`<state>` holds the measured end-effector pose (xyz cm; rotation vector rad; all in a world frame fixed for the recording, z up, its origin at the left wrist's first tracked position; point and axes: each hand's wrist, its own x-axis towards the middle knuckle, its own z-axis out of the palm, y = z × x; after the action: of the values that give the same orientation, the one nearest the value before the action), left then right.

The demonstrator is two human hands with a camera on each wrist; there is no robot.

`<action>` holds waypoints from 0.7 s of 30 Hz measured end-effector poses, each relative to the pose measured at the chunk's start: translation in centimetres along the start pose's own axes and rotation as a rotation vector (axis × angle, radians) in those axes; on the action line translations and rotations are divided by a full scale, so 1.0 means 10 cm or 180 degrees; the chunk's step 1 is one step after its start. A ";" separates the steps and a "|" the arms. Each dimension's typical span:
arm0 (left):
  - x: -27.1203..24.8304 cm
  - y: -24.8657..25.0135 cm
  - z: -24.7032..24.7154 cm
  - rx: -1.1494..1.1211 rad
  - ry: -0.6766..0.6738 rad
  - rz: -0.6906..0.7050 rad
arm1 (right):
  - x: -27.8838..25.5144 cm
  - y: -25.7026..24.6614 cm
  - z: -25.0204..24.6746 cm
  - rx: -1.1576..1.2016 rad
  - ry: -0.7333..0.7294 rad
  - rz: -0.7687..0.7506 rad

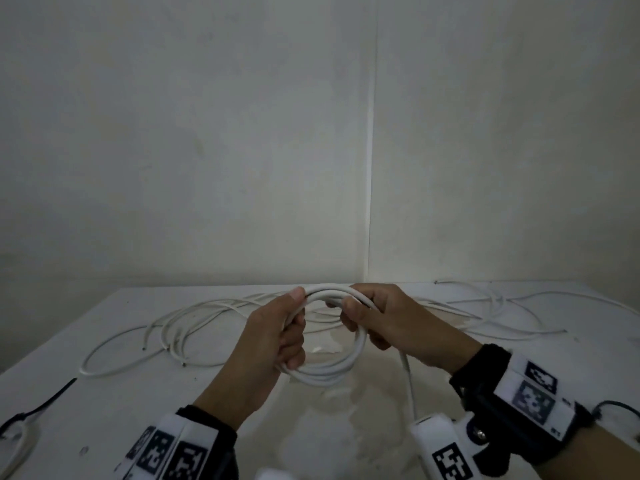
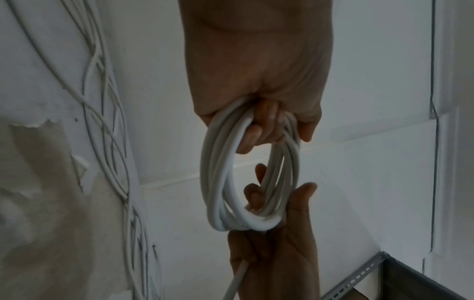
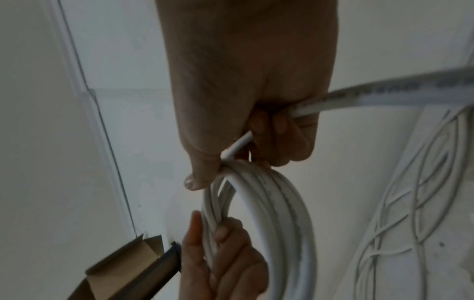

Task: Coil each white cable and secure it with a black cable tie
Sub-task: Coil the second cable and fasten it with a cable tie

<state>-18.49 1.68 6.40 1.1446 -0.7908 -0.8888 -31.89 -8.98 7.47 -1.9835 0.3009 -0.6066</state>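
Observation:
A white cable coil (image 1: 329, 370) of several loops hangs upright above the table between both hands. My left hand (image 1: 284, 330) grips its left side, thumb on top. My right hand (image 1: 367, 318) grips the right side, fingers curled round the loops and the loose tail (image 1: 408, 382), which runs down toward my right wrist. In the left wrist view the coil (image 2: 218, 172) hangs from my left hand's fingers (image 2: 254, 132). The right wrist view has the coil (image 3: 279, 213) under my right hand's fingers (image 3: 279, 138). A black cable tie (image 1: 45, 403) lies at the table's left front.
Several loose white cables (image 1: 194, 323) sprawl across the back of the white table (image 1: 121, 410), more of them (image 1: 502, 306) at the right rear. A wall stands close behind. A cardboard box flap (image 3: 123, 261) and a metal shelf frame (image 2: 364, 274) show beyond the table.

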 end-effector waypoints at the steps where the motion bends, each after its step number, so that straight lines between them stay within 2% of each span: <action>1: 0.00 0.00 0.01 -0.0007 -0.0001 0.0019 | 0.02 0.01 0.03 -0.0057 0.0113 -0.0059; 4: -0.03 0.02 0.00 -0.0051 -0.0131 0.0033 | 0.05 0.05 0.06 -0.0499 0.0339 -0.0306; 8: -0.05 0.05 -0.09 0.0086 -0.0498 -0.0153 | 0.05 0.06 0.01 -0.1046 0.0231 -0.0354; 10: -0.06 0.05 -0.10 0.0134 -0.0484 -0.0229 | 0.04 0.07 0.01 -0.1210 0.0140 -0.0341; 12: -0.08 0.03 -0.07 0.0157 -0.0281 -0.0245 | 0.03 0.05 0.02 -0.1284 0.0101 -0.0337; 15: -0.07 0.02 0.01 0.0160 0.0080 -0.0113 | 0.04 0.03 0.04 -0.1149 0.0144 -0.0420; 17: -0.07 0.01 0.05 0.0105 0.0171 -0.0048 | 0.02 0.01 0.04 -0.0942 0.0216 -0.0426; 21: -0.04 0.02 0.03 -0.0352 0.0196 -0.0054 | -0.06 -0.01 -0.03 -0.0215 0.0257 0.0004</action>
<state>-18.85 1.97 6.66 1.0776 -0.6745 -0.8965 -32.59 -8.87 7.48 -2.0261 0.3765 -0.6848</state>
